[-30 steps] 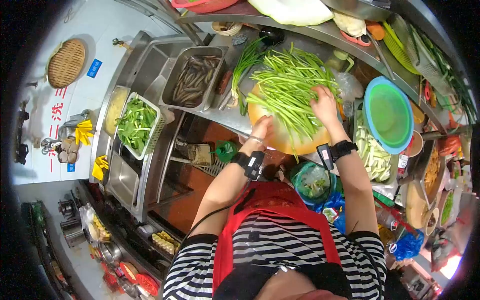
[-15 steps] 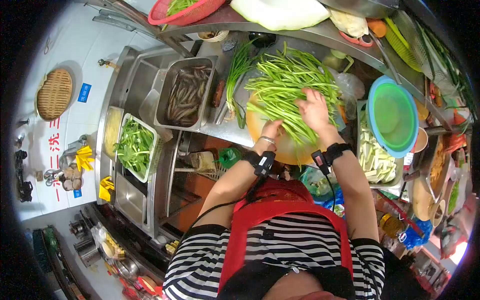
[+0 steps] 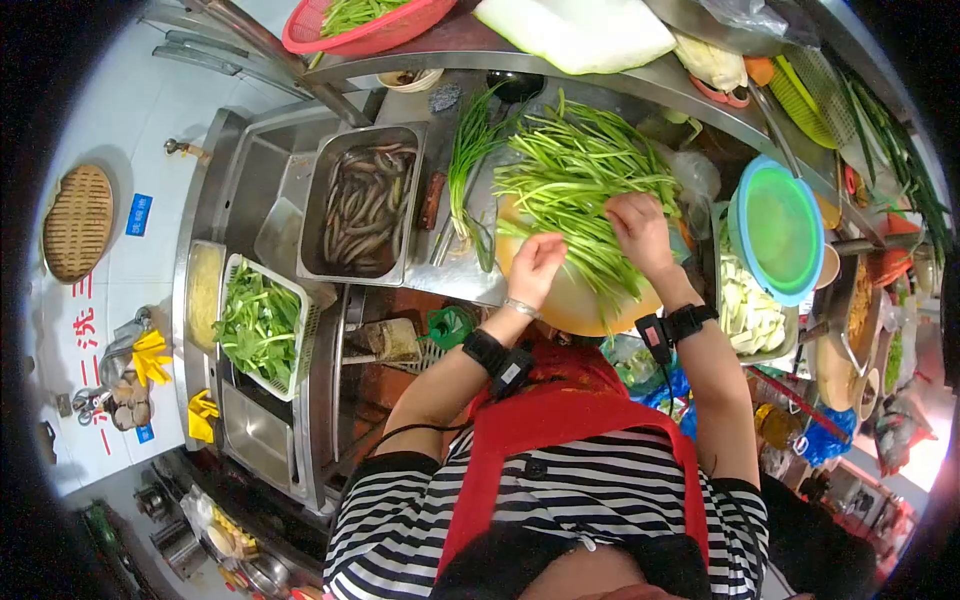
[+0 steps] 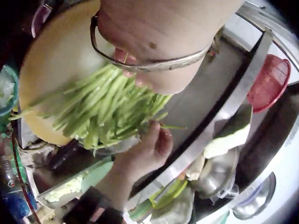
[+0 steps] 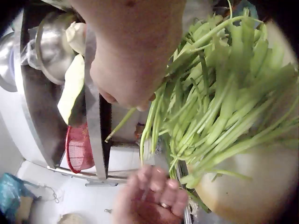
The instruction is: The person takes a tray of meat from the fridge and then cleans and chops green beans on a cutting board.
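Observation:
Long green stems [image 3: 585, 165] lie heaped across a round, yellowish board [image 3: 585, 305]. My left hand [image 3: 537, 268] is over the board's left side, palm turned up and fingers loosely bent in the right wrist view, with nothing clearly visible in it. At the heap's right part is my right hand [image 3: 640, 232], its fingers curled. A single stem [image 5: 121, 125] sticks out from between the right fingertips in the right wrist view, and a stem end [image 4: 174, 127] also shows beside that hand in the left wrist view.
Left of the board are spring onions [image 3: 465, 170], a metal tub of small fish [image 3: 365, 215] and a white basket of leaves [image 3: 262, 325]. A blue basin [image 3: 780, 230] overlaps a tray of cut pale vegetables [image 3: 748, 318] at right. A metal shelf [image 3: 560, 72] runs behind.
My left hand has drawn back from the stems toward the left, palm more turned up. My right hand's fingers are more curled than before. The head view has shifted slightly.

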Motion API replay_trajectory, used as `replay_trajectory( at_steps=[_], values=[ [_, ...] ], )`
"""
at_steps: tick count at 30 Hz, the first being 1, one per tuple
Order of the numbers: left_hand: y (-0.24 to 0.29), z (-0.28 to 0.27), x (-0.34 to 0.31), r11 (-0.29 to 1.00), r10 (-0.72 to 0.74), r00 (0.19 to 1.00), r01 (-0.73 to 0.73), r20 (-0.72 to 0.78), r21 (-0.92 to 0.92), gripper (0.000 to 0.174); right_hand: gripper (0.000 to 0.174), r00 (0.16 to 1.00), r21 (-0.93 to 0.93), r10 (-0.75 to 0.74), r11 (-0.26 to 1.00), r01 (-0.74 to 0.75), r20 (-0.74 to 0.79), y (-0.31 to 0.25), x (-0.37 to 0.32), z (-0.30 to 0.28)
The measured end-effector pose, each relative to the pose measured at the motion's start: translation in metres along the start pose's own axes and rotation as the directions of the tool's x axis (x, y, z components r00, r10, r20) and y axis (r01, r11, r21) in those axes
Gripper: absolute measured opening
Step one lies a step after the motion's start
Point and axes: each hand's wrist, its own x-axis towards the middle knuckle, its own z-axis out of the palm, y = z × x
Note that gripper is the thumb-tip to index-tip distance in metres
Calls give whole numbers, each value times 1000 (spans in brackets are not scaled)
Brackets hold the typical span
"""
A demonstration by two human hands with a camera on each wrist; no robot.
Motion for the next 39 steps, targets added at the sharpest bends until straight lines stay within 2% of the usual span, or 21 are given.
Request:
replay_trajectory(
  at_steps=[2, 3, 4, 6, 10, 11, 14, 17, 19, 20, 23, 24, 25, 26, 27, 30, 33, 35, 36, 37, 39],
  values=[
    [36, 14, 6, 977, 200, 979, -202, 29, 74, 31, 17, 999, -16, -20, 1000, 21, 37, -13, -3, -2],
    [49, 16, 7, 945, 209, 977, -210, 30, 252, 25, 18, 998, -20, -31, 999, 32, 54, -21, -4, -2],
    [53, 13, 8, 840, 278, 954, -297, 109, 455, 22, 19, 997, -37, -55, 998, 57, 53, -29, -6, -1],
    [57, 7, 10, 486, 350, 887, -448, 302, 751, 17, 21, 993, -71, -102, 992, 106, 53, -44, -13, 3],
    [39, -3, -3, 363, 318, 880, -457, 353, 812, 17, 21, 991, -127, -107, 985, 116, 81, -66, -34, 13],
    [35, -4, -7, 341, 221, 909, -411, 353, 845, 18, 21, 988, -155, -125, 978, 138, 91, -66, -39, 16],
    [10, -11, -8, 270, 204, 883, -466, 423, 843, 19, 23, 974, -139, -143, 976, 169, 178, -63, -55, 26],
    [-9, -9, -9, 441, 181, 928, -374, 327, 816, 21, 23, 973, -133, -131, 978, 157, 190, -64, -63, 32],
    [-27, -4, -9, 619, 112, 983, -183, 144, 764, 24, 23, 979, -128, -105, 983, 129, 175, -67, -63, 31],
    [-35, -5, -9, 694, 62, 996, -84, 56, 715, 26, 23, 982, -125, -92, 986, 113, 168, -69, -62, 31],
    [-52, -30, 4, 800, -109, 993, 111, -39, 589, 27, 18, 991, -121, -61, 990, 75, 117, -64, -62, 28],
    [-45, -48, 13, 798, -230, 966, 257, -118, 545, 26, 17, 996, -99, -25, 995, 33, 80, -62, -60, 22],
    [-41, -59, 11, 894, -386, 884, 429, -264, 129, 28, 15, 999, -75, 10, 997, -7, 43, -57, -58, 12],
    [7, -46, 4, 920, -374, 859, 391, -349, -21, 19, 14, 999, -54, 44, 998, -44, 5, -50, -54, 6],
    [-3, -64, 9, 910, -409, 829, 400, -383, -106, 15, 13, 997, 4, 76, 997, -76, -21, -44, -51, 3],
    [19, -70, 0, 914, -405, 892, 394, -200, -96, 16, 19, 995, 184, 92, 978, -96, 30, -25, -32, -5],
    [4, -94, -29, 889, -384, 923, 367, 7, 272, 22, 20, 990, 182, 141, 973, -144, 31, -17, -21, -16],
    [-5, -127, -60, 620, -345, 939, 233, -6, 750, 28, 18, 966, 138, 257, 957, -254, -3, -14, -22, -31],
    [-22, -160, -77, 409, -286, 936, -73, 204, 909, 29, 20, 960, 99, 279, 955, -279, 19, -10, -31, -38],
    [-16, -168, -90, -89, -642, 767, -99, 19, 991, 27, 21, 952, 59, 302, 951, -304, 39, -2, -42, -42],
    [-14, -176, -117, -233, -572, 814, -278, 99, 932, 28, 24, 934, -19, 337, 941, -337, 119, 10, -61, -43]
  ],
)
